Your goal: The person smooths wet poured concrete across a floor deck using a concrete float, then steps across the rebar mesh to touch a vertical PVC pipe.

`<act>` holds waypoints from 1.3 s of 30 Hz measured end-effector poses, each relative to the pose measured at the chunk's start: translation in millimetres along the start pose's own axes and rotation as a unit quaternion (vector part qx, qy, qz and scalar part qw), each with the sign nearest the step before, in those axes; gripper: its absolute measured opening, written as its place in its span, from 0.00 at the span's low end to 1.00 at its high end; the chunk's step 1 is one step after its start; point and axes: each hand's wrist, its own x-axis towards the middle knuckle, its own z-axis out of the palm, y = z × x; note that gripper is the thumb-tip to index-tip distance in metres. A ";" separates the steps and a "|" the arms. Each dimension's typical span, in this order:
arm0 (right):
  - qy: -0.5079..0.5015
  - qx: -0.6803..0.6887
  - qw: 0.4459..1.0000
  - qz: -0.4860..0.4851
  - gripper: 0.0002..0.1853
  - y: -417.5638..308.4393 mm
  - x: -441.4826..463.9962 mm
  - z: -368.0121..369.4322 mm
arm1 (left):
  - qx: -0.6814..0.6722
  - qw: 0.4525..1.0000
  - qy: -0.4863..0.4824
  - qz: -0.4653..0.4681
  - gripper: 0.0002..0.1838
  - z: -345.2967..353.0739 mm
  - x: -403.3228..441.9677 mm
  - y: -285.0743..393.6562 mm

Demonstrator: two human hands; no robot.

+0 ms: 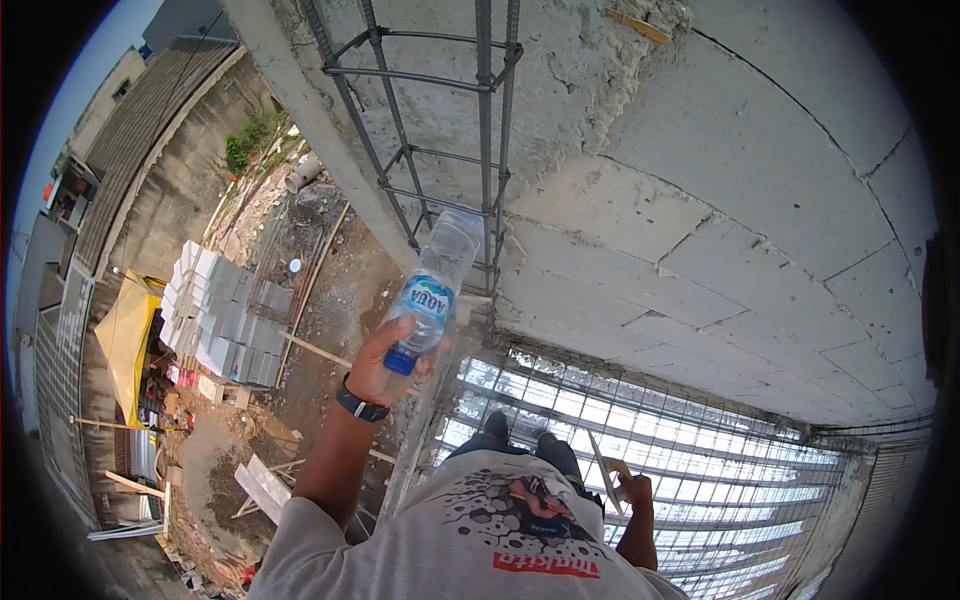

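- Left grip: we hold it closed around the cap end of a clear plastic bottle; the thumb lies along one side and the fingers wrap the other.
- Bottle position: we hold it raised ahead of the body, tilted, with its blue cap toward us and its base pointing away. The blue label reads "AQUA" and appears inverted from our side.
- Clearance: the base overlaps the vertical rebar cage in our view; we cannot tell whether the two touch.
- Left wrist: we wear a black wristband.
- Right grip: we hold it low at our right side, closed on a thin flat tool seen nearly edge-on.
- Body: we wear a grey printed shirt; our shoes show beyond it, over a metal mesh.
- Right and ahead: we face a wall of pale blocks with visible joints, adjoining rough grey concrete behind the cage.
- Left and below: we overlook bare ground, a stack of white blocks and a yellow tarp.
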 end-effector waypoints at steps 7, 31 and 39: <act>0.008 0.026 0.999 -0.023 0.26 -26.0 11.1 -20.2 | 0.015 1.000 0.010 0.022 0.30 -49.2 -61.3 -28.3; 0.001 -0.050 0.996 -0.068 0.26 -41.5 -24.9 -24.6 | -0.283 0.940 0.146 0.124 0.20 97.5 99.4 -39.1; -0.021 -0.055 0.998 0.002 0.27 -17.7 -23.7 -18.3 | -0.231 0.960 0.113 0.113 0.24 74.0 104.2 -39.4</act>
